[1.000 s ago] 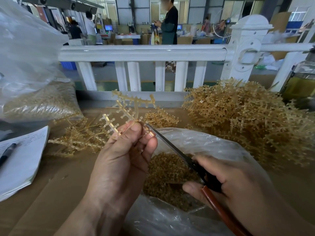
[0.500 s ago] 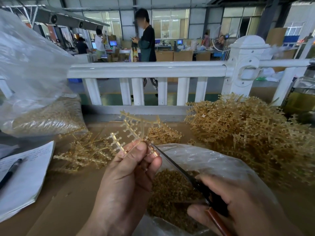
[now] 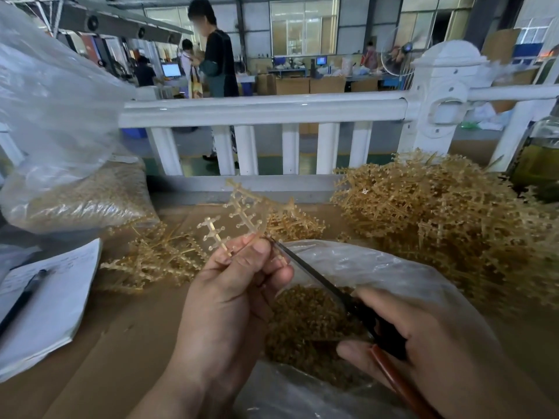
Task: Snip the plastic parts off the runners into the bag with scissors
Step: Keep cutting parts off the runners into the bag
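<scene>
My left hand (image 3: 233, 294) pinches a translucent tan runner (image 3: 239, 216) and holds it upright over the clear plastic bag (image 3: 378, 267). The bag lies open in front of me with a heap of small tan snipped parts (image 3: 305, 322) inside. My right hand (image 3: 423, 346) grips the scissors (image 3: 320, 282), which have dark blades and a reddish-brown handle. The blade tips meet the runner's lower branch right beside my left fingertips. Whether the blades are closed is hard to tell.
A big pile of uncut runners (image 3: 447, 219) lies at the right, a smaller scatter (image 3: 157, 258) at the left. A filled clear bag (image 3: 78, 195) stands far left, a notepad with a pen (image 3: 42, 300) near it. A white railing (image 3: 263, 110) borders the table; a bottle (image 3: 541, 158) stands at the right edge.
The view has tilted upward, so hands and bag sit lower in frame. The scissor tips stay at the runner by my left fingers. A person behind the railing has walked left.
</scene>
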